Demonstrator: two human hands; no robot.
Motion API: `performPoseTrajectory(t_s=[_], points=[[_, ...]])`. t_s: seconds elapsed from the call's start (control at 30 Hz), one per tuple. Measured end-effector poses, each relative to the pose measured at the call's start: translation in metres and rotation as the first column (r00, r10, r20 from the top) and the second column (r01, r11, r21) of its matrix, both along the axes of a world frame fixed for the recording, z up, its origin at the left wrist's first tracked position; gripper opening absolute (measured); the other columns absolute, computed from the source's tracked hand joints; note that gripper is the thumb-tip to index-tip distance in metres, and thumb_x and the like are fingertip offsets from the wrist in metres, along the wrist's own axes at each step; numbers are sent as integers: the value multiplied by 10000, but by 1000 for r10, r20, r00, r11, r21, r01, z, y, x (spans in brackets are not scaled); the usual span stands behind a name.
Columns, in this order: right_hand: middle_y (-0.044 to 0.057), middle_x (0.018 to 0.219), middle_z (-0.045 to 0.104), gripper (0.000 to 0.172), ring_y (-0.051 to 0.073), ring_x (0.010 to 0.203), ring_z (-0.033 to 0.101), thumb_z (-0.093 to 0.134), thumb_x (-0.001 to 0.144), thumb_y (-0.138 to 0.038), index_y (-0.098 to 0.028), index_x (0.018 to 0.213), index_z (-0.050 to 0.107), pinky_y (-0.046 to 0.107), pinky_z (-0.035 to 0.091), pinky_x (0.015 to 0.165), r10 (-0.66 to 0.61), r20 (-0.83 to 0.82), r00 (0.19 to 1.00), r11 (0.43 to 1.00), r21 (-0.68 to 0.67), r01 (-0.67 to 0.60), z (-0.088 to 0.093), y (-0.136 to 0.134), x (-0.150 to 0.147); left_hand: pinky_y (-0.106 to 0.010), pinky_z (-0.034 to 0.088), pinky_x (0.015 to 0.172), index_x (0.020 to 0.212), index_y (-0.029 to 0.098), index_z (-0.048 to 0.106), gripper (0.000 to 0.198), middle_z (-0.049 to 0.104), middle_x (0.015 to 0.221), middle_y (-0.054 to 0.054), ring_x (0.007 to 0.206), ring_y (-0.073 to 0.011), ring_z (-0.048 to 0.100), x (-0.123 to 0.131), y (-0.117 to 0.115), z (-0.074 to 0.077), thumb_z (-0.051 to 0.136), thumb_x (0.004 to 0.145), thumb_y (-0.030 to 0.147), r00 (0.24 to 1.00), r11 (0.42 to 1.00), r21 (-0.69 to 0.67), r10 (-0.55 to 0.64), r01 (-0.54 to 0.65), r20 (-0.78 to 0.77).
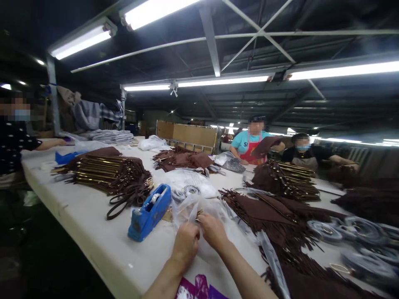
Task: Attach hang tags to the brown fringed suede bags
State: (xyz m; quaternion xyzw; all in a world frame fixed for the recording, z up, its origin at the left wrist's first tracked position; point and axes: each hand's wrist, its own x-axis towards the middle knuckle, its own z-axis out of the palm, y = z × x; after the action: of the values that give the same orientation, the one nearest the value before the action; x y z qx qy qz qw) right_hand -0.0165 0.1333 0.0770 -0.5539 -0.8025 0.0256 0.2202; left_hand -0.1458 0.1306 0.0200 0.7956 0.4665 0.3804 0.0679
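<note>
My left hand (187,243) is closed, its fingers curled at the near edge of a clear plastic bag (183,214). Right beside it, my right hand (213,232) pinches the same thin plastic. Something small and gold-brown shows at the right fingertips, too small to name. A blue tape dispenser (149,212) stands on the table just left of the hands. Behind the bag lies a white plastic bundle (190,182) with coiled items wrapped in clear film on it.
On the white table (102,232) lie brown fringed bags with gold zippers (106,172), more brown fringed pieces (264,211) and coiled straps in clear film (368,261). Co-workers (254,143) stand across the table and at far left. Purple-white packaging (199,288) lies near me.
</note>
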Motion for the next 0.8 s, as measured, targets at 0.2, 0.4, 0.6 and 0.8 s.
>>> performPoseTrajectory(t_s=[0.2, 0.4, 0.6, 0.8], points=[[83, 953, 651, 192, 219, 819, 652, 444, 862, -127, -181, 792, 615, 336, 460, 712, -76, -111, 991, 996, -58, 70, -24, 34, -11, -338, 377, 749, 672, 173, 593, 261, 630, 740, -76, 796, -225, 556, 1, -1, 2, 396, 702, 5, 999, 997, -68, 41, -42, -17], [44, 795, 676, 217, 185, 781, 669, 393, 899, -333, -182, 836, 536, 277, 514, 640, 2, -357, 934, 976, -202, -79, -14, 19, 32, -318, 371, 738, 718, 170, 603, 267, 633, 761, -75, 797, -217, 554, 3, 1, 5, 399, 725, -2, 998, 993, -103, 61, -62, -8], [41, 703, 669, 219, 171, 624, 666, 379, 855, -356, -197, 736, 471, 251, 512, 505, -53, -409, 911, 960, -273, -67, -2, 1, 59, -285, 367, 709, 701, 175, 564, 247, 605, 735, -53, 770, -193, 544, 6, -1, 8, 404, 713, -13, 997, 990, -116, 79, -78, 5], [75, 886, 688, 168, 227, 890, 650, 492, 849, -285, -194, 910, 619, 347, 492, 813, -76, -233, 970, 985, -168, 37, -11, -6, 25, -288, 389, 755, 754, 179, 553, 249, 606, 804, -59, 833, -197, 545, 5, -6, 12, 394, 686, 0, 992, 990, -80, 122, -118, 42]])
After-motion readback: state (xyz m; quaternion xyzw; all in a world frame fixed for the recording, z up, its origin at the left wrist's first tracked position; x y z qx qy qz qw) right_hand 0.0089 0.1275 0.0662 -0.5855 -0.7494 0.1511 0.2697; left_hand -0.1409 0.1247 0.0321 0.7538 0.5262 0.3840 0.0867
